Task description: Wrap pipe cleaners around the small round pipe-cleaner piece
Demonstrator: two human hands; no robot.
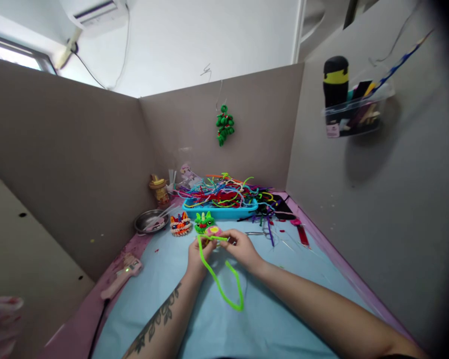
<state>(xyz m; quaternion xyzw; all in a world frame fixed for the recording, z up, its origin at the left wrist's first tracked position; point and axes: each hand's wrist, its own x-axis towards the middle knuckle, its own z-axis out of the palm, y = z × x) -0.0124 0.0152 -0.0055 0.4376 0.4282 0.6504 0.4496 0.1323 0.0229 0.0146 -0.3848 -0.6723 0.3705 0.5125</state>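
My left hand (197,254) is closed, pinching a bright lime-green pipe cleaner (220,289) near its bend. From there the pipe cleaner hangs in a long loop over the blue cloth. Fingers of my right hand (243,249) pinch a short stretch of it that runs across between the hands. A small pink piece with a yellow middle (213,231) shows just above my fingertips; how it is held is partly hidden. Behind it sit a green pipe-cleaner animal head (204,221) and, to its left, an orange and white one (180,224).
A blue tray (220,213) heaped with coloured pipe cleaners stands at the back. Scissors (257,234) lie right of my hands. A metal bowl (150,222) and a pink glue gun (122,278) with a cord are at left. Partitions enclose the table; a bin (353,117) hangs right.
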